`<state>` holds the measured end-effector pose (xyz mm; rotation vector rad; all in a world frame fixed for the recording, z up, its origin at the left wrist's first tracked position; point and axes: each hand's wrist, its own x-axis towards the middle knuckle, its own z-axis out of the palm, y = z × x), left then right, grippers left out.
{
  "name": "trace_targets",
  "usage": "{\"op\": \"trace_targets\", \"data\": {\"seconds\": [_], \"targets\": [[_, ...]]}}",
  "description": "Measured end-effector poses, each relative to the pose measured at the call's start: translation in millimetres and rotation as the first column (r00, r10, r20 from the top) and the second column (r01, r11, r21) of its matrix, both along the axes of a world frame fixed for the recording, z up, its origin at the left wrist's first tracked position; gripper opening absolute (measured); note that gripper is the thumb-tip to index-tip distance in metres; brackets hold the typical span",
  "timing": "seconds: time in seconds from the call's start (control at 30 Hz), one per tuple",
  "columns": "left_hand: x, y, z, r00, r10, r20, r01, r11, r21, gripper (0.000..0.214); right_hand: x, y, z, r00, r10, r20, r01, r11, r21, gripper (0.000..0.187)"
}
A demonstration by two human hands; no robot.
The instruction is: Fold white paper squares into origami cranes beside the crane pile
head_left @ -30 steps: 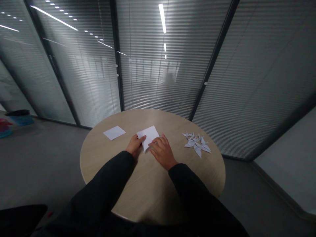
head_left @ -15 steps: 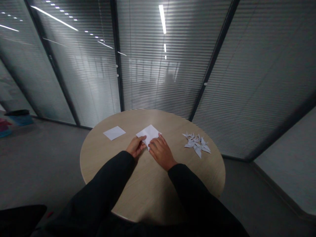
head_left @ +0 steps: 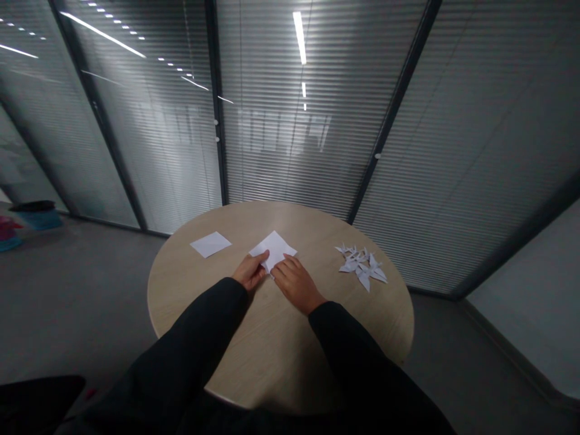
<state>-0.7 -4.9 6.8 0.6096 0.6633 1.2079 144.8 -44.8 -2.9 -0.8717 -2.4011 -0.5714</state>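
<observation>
A white sheet of paper [head_left: 275, 244] is turned like a diamond above the middle of the round table, one corner pointing away from me. My left hand [head_left: 251, 270] pinches its left near side, with the thumb on top. At the near right side, my right hand [head_left: 295, 281] has its bent fingers closed on the paper's edge near the bottom corner. The fingertips partly hide that corner, so any fold there is hard to make out.
The round wooden table [head_left: 254, 362] stands before a glass wall with blinds [head_left: 290, 175]. A flat stack of white paper [head_left: 211, 244] lies on the left. Several folded paper cranes [head_left: 362, 267] are heaped on the right. A blue bin [head_left: 37, 215] stands on the floor, far left.
My right fingers have drawn in from the paper's right corner toward its near corner, and that right corner now shows free. My left hand keeps its hold almost unmoved.
</observation>
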Motion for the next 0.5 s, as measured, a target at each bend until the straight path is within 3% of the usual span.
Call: {"op": "trace_targets", "data": {"seconds": [0.17, 0.33, 0.5], "targets": [[-0.2, -1.2, 4.4, 1.000, -0.012, 0.014, 0.012, 1.000, 0.005, 0.010, 3.2, 4.5, -8.3, 0.980, -0.045, -0.192, 0.029, 0.996, -0.086, 0.019], [0.0, -1.7, 4.1, 1.000, -0.010, 0.006, 0.010, 1.000, 0.013, 0.011, 6.4, 9.2, -13.6, 0.885, -0.073, -0.459, -0.017, 0.982, -0.189, 0.009], [-1.9, 1.2, 0.9, 1.000, -0.020, -0.007, 0.020, 0.999, 0.027, 0.015, 5.5, 10.5, -15.3, 0.861, -0.060, -0.504, -0.051, 0.978, -0.204, 0.004]]}}
